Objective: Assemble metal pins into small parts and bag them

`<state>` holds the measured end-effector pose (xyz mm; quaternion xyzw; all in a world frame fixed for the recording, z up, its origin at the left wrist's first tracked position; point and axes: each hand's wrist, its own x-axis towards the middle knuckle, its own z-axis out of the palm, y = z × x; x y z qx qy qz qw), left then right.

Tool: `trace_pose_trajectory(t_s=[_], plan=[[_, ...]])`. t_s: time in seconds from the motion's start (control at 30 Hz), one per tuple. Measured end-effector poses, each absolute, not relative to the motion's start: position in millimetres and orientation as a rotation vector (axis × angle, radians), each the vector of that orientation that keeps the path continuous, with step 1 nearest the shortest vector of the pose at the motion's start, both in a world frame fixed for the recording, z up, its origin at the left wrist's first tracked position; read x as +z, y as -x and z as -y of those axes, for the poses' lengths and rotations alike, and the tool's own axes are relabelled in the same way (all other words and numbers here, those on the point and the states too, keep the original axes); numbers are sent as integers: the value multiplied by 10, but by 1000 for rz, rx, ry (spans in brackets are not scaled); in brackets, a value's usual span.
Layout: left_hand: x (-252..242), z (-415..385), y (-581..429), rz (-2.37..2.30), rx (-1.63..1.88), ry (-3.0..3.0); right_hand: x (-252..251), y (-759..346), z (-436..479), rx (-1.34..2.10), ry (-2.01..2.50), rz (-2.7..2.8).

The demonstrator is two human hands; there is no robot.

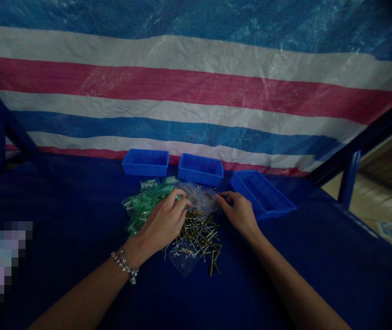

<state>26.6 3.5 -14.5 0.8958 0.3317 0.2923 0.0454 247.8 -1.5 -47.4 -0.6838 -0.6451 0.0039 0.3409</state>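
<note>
My left hand (pixel 168 214), with a beaded bracelet at its wrist, lies over a pile with its fingers curled together. A bit of green shows between those fingers; what they hold is mostly hidden. Under and left of it are many green packets (pixel 140 205). My right hand (pixel 240 211) pinches at the right edge of a clear plastic bag (pixel 201 196) with small thin metal pieces in or under it. Between the hands, loose brass-and-silver pins (pixel 201 233), perhaps screws, are heaped. In front of them lies a small clear bag (pixel 184 260) with a few small pieces inside.
Three blue plastic bins stand behind the pile: a left bin (pixel 146 170), a middle bin (pixel 201 176) and a tilted right bin (pixel 267 197) near my right hand. The dark blue tabletop (pixel 182 307) ends at a striped tarp (pixel 182 82). Blue frame bars flank both sides.
</note>
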Motion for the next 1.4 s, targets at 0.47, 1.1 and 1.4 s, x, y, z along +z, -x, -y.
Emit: trace_pose_trajectory(t_s=[0.47, 1.1, 1.4], plan=[[-140, -21, -266, -1015, 839, -2740, -443, -2456, 15, 421, 1671, 1488], [-96, 11, -269, -992, 869, -2535, -64, -2349, 267, 1027, 1251, 1218], [15, 15, -281, -818, 904, -2170, -65, -2162, 326, 1196, 1171, 1256]])
